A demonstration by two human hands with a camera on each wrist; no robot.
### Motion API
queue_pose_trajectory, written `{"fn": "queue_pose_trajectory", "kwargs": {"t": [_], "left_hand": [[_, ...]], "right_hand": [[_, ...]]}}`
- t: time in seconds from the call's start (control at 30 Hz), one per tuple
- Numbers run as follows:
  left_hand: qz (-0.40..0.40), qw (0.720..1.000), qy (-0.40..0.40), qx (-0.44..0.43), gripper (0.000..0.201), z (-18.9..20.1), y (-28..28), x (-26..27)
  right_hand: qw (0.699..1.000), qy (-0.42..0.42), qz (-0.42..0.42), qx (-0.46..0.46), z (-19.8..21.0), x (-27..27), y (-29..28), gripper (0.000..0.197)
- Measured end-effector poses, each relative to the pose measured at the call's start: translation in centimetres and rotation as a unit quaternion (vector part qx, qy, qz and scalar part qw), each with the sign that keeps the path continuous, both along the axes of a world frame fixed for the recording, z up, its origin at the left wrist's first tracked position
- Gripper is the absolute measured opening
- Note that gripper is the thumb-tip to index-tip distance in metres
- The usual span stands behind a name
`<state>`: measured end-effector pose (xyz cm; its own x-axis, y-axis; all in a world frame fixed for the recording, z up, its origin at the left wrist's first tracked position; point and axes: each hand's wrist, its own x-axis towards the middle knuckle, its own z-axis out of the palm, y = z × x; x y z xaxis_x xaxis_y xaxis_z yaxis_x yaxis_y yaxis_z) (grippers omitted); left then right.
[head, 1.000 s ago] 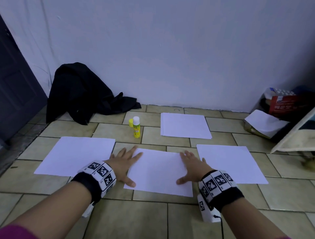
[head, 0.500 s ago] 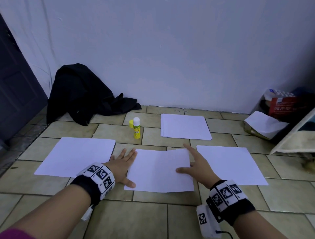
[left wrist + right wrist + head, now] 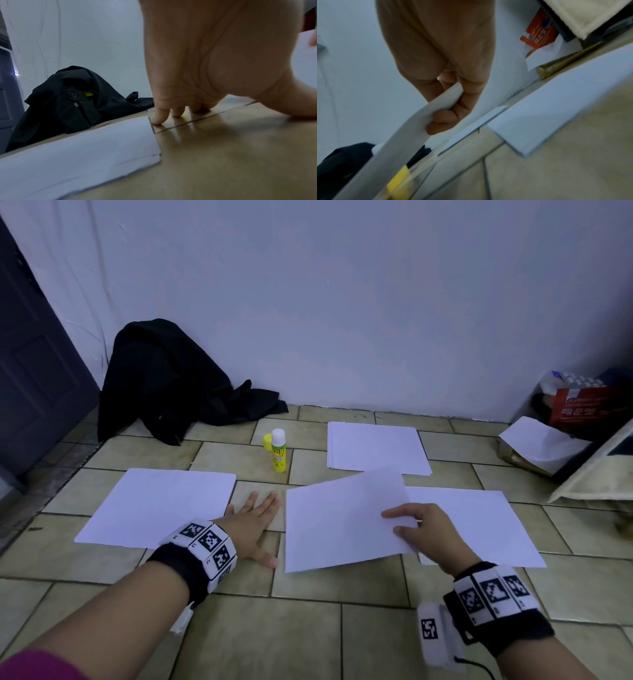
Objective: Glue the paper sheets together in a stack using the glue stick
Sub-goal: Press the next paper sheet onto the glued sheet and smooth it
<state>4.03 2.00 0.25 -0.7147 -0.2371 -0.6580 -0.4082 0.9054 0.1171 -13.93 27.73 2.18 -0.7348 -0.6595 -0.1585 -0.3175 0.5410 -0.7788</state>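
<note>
My right hand (image 3: pixel 416 529) pinches the right edge of the middle white sheet (image 3: pixel 339 518) and holds it lifted and tilted above the floor; in the right wrist view the sheet (image 3: pixel 412 127) bends between my thumb and fingers (image 3: pixel 447 119). My left hand (image 3: pixel 255 525) lies flat with straight fingers on the tiles just left of that sheet, holding nothing. A second sheet (image 3: pixel 161 505) lies on the left, a third sheet (image 3: pixel 479 525) on the right, partly under the lifted one. A paper stack (image 3: pixel 376 448) lies at the back. The yellow glue stick (image 3: pixel 278 451) stands upright with its cap (image 3: pixel 267 441) beside it.
A black jacket (image 3: pixel 171 381) is heaped against the wall at the back left, beside a dark door (image 3: pixel 30 371). At the far right are an orange package (image 3: pixel 589 409), crumpled paper (image 3: pixel 541 443) and a leaning board (image 3: pixel 596 470). Tiled floor (image 3: pixel 308 628) spreads in front.
My right hand has taken hold of the middle sheet's right edge and lifted it, swinging it rightward. My left hand has come off the sheet and now rests on the tiles.
</note>
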Motion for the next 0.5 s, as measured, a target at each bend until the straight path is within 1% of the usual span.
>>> {"fn": "queue_pose_trajectory", "kwargs": {"t": [0.1,0.27,0.37,0.5], "left_hand": [[-0.004,1.0,-0.002,-0.02,0.12,0.1,0.2,-0.2],[-0.021,0.998,-0.001,-0.058,0.124,0.5,0.6,-0.7],[-0.028,0.997,-0.007,-0.076,0.126,1.2,0.8,-1.1],[-0.041,0.992,-0.012,-0.115,0.127,1.8,1.3,-1.6]], "right_hand": [[0.999,0.016,-0.025,-0.045,1.1,-1.6,0.9,0.032],[0.989,0.017,-0.1,-0.107,2.2,-5.3,0.5,0.031],[0.987,0.043,-0.125,-0.088,2.2,-8.7,-1.2,0.032],[0.99,0.051,-0.132,-0.02,2.0,-12.6,-4.0,0.033]]}}
